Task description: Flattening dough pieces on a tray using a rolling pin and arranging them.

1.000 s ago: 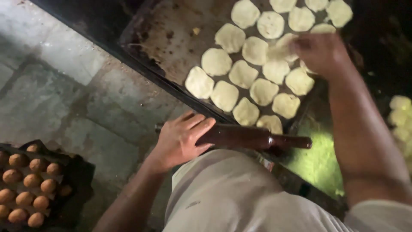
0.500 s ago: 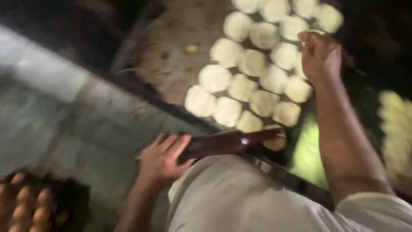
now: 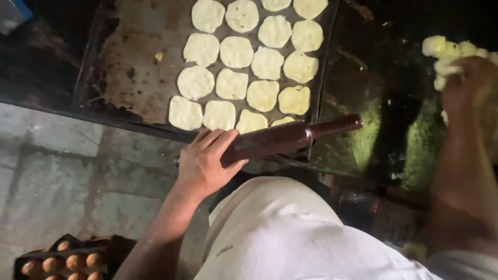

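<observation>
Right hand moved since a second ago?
Yes. The right hand left the flat dough rounds on the dark metal tray, going right to the pale dough lumps.

Pale cream dough rounds (image 3: 236, 52) lie on a rust-brown, blackened tray (image 3: 135, 62), beside a dark reddish-brown rolling pin (image 3: 280, 139) and brown eggs (image 3: 62, 263).

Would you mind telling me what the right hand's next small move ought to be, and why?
Probably closing on one dough lump and lifting it free. The right hand, blurred, is at the pile of lumps, while the left hand holds the dark rolling pin beside the tray of flattened rounds.
</observation>
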